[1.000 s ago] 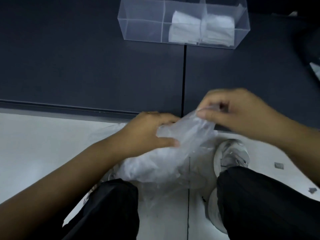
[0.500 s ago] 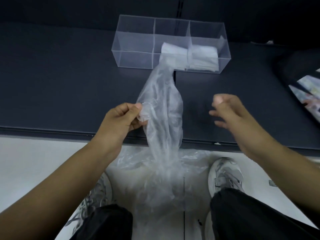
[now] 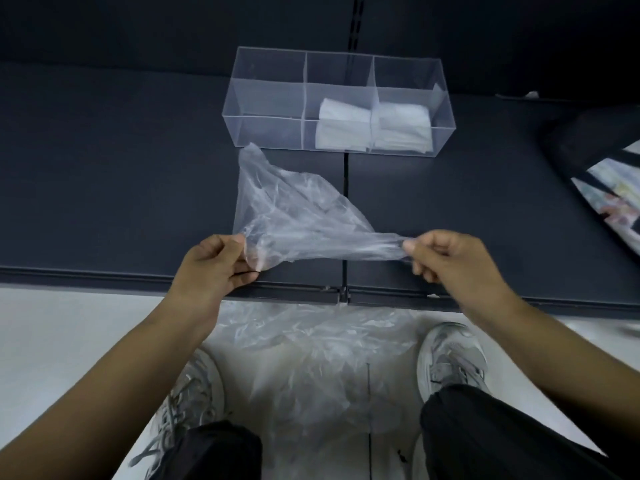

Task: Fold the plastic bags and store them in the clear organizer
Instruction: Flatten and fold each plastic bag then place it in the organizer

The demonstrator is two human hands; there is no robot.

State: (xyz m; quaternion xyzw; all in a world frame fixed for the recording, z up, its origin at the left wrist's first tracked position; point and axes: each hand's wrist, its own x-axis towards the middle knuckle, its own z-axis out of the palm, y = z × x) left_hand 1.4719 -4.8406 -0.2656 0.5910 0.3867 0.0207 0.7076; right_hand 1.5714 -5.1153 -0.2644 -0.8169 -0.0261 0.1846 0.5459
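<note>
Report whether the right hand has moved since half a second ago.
Yes. The right hand has moved left, closer to the seam in the dark surface, and now pinches the plastic bag, which it was not touching then.

Wearer viewed from above. Left hand (image 3: 214,265) and right hand (image 3: 453,261) bare, forearms (image 3: 121,375) likewise bare to the frame edge. Black trousers (image 3: 485,441) cover both legs; trainers (image 3: 450,358) — grey and white, mesh-panelled, with pale laces.
</note>
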